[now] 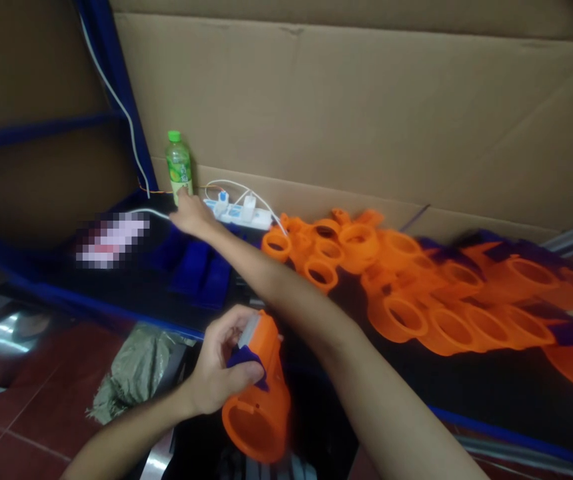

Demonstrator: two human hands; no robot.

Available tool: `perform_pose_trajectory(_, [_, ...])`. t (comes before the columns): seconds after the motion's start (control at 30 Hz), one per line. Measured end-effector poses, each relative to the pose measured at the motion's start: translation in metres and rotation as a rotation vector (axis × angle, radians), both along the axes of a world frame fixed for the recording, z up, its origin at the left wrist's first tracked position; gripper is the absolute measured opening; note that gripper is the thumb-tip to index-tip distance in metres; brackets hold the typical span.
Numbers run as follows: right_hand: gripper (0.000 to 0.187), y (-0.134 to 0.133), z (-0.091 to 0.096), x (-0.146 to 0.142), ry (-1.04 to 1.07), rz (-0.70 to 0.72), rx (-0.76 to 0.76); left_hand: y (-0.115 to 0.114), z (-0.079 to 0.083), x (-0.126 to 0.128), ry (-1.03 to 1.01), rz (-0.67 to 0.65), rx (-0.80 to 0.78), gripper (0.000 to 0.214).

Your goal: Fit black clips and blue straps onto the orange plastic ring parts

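Note:
My left hand grips an orange plastic flashlight body with a purple part under the thumb, held low over the table's near edge. My right hand reaches far across the black table to the foot of a green drink bottle. Its fingers are bunched and partly hidden, close to several blue plastic pieces. A heap of orange flashlight shells lies to the right of that arm.
A white power strip with plugs and white cables sits against the cardboard wall. A blurred pink-white patch lies at the left. Blue frame rails stand behind. A grey-green sack lies on the red floor.

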State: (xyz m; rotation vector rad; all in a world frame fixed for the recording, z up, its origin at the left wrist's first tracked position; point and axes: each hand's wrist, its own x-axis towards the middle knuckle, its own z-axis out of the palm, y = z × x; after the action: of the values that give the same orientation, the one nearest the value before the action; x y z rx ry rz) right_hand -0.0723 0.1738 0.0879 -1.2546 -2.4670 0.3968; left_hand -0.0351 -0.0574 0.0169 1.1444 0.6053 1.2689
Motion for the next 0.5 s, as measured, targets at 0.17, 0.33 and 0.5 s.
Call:
perform_pose_trajectory(0.17, [0.048,-0.004,0.001,0.004,-0.025,0.012,0.068,0.001,0.0,0.0,-0.013,-0.012,0.004,0.051])
perform_pose_trajectory(0.33, [0.056,-0.009,0.018,0.013,0.029,0.021,0.2,0.001,0.0,0.0,-0.004,-0.005,0.005,0.051])
perform_pose_trajectory(0.5, [0.055,-0.021,0.051,0.05,0.015,0.062,0.376,0.002,-0.006,0.001,-0.047,0.076,0.012,0.049])
